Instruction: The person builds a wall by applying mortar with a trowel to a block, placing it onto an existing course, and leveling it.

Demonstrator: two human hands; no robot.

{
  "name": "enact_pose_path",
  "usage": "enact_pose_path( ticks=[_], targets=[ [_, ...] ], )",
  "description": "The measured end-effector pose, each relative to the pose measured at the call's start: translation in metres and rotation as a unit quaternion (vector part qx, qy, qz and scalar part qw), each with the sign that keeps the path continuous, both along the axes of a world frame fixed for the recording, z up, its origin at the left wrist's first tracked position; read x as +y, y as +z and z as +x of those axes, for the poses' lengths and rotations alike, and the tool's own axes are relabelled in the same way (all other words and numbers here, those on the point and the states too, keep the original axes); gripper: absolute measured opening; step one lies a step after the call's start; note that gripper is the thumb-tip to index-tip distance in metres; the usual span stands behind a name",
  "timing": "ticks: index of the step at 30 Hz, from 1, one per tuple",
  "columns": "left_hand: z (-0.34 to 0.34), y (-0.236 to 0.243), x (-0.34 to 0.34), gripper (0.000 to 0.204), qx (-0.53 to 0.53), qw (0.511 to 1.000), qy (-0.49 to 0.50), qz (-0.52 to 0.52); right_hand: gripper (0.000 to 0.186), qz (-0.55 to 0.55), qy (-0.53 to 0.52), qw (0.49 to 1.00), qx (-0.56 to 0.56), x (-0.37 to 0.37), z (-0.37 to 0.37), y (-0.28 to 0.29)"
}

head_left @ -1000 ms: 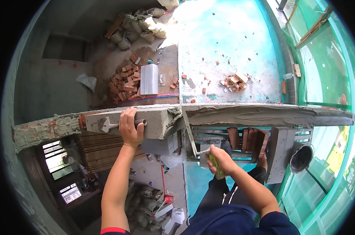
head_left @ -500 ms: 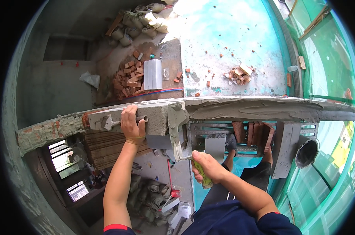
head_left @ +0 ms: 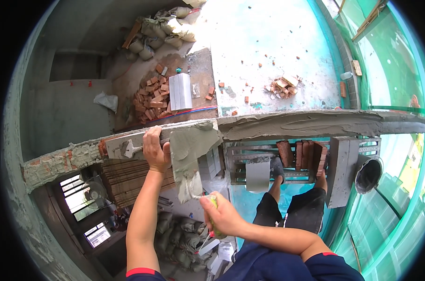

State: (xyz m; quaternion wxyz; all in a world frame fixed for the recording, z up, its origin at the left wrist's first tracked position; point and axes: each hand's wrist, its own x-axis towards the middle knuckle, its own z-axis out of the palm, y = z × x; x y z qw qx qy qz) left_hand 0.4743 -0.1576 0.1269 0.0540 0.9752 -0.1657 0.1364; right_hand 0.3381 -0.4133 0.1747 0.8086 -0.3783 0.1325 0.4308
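Note:
My right hand [head_left: 223, 217], below the wall top, is closed around the green handle of a trowel [head_left: 186, 152]. Wet grey mortar coats the trowel's broad blade, which overlaps the right part of a grey block [head_left: 116, 146] set in the wall. Bent over the block, my left hand [head_left: 155, 149] grips a mortar-caked tool [head_left: 131, 149]; its pale flat end sticks out to the left. Most of that tool's handle is hidden under the palm. Right of the block, a bed of spread mortar [head_left: 297, 126] runs along the wall top.
Below the wall, a metal platform [head_left: 292, 179] bears my feet, red bricks [head_left: 305, 155] and a long grey block [head_left: 341, 173]. A black bucket [head_left: 368, 176] stands at its right. Across the wall lie a brick pile [head_left: 151, 98] and sacks [head_left: 158, 33]; green netting [head_left: 395, 61] hangs at right.
My right hand has moved left and lower, and the trowel blade has turned from edge-on to show its mortar-covered face. My left hand stays on the block. The view has shifted slightly.

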Motion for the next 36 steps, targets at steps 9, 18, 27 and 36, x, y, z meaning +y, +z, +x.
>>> enact_pose_path(
  ticks=[9, 18, 27, 36],
  targets=[
    [-0.003, 0.004, -0.002, 0.057, -0.003, 1.000, -0.001, -0.002, 0.048, 0.083, -0.019, 0.965, 0.249, -0.072, -0.009, -0.066],
    [0.000, 0.002, -0.002, 0.055, 0.004, 1.000, -0.008, 0.002, 0.051, 0.162, 0.040, 0.947, 0.275, -0.069, 0.015, -0.136],
    [-0.001, 0.002, -0.001, 0.057, -0.012, 1.000, -0.019, 0.017, 0.053, 0.132, 0.079, 0.978, 0.138, -0.072, 0.004, -0.092],
    [0.002, 0.001, -0.004, 0.056, 0.001, 1.000, -0.017, -0.007, 0.033, 0.104, -0.133, 0.979, 0.116, 0.061, -0.080, -0.068]
  ],
)
